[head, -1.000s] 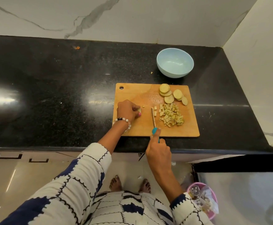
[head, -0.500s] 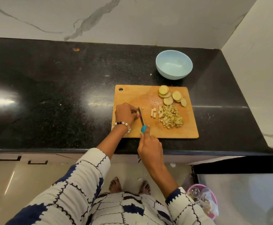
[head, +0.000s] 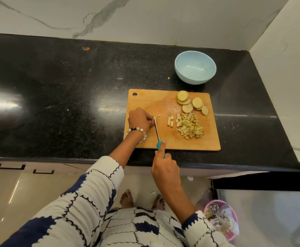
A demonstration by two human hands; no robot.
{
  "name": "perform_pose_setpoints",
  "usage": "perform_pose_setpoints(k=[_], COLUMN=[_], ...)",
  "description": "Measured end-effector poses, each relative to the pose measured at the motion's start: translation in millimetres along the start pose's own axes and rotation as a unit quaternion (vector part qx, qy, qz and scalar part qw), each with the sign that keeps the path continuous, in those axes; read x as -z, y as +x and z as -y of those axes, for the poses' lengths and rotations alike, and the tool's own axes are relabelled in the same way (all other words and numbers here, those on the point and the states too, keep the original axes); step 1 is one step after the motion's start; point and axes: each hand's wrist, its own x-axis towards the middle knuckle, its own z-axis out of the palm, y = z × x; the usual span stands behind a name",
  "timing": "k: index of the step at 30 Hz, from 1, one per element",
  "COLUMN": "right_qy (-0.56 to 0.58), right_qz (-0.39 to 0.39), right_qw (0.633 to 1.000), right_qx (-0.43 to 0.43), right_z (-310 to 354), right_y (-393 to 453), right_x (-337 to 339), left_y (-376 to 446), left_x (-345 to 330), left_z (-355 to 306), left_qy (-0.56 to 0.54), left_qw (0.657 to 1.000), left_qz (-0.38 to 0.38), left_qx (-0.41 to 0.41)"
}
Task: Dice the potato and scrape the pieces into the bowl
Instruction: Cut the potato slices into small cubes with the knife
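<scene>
Pale potato strips (head: 154,119), mostly hidden, lie pinned under the curled fingertips of the left hand (head: 140,118) at the left of the wooden cutting board (head: 170,139). Right hand (head: 165,169) grasps the teal-handled knife (head: 157,131), forefinger along its handle, blade running near-to-far just right of those fingertips. Diced pile (head: 189,127) and uncut slices (head: 192,103) lie further right; the blue bowl (head: 195,70) stands beyond.

Wooden board (head: 172,139), glossy speckled counter (head: 56,86)
</scene>
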Motion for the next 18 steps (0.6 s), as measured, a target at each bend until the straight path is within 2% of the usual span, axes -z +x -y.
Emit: perform_pose_setpoints(k=[3,9,15,18], right_qy=[0.013,0.037,0.144,0.149], right_qz=[-0.009,0.024,-0.017,-0.024], right_qw=[1.0,0.999,0.989,0.988], right_qx=[0.024,-0.018,-0.031,-0.02], right_z=[-5,-3,-11,-7], right_y=[-15,7,-3,-1], right_x=[-1,4,9,2], left_y=[0,-3,-7,-12], left_x=[2,3,12,14], left_z=[-3,-11,2,13], left_qy=[0.015,0.03,-0.03,-0.054], left_qw=[1.0,0.999,0.999,0.998], left_qz=[0.01,0.012,0.026,-0.014], left_qx=[0.012,0.023,-0.005,-0.017])
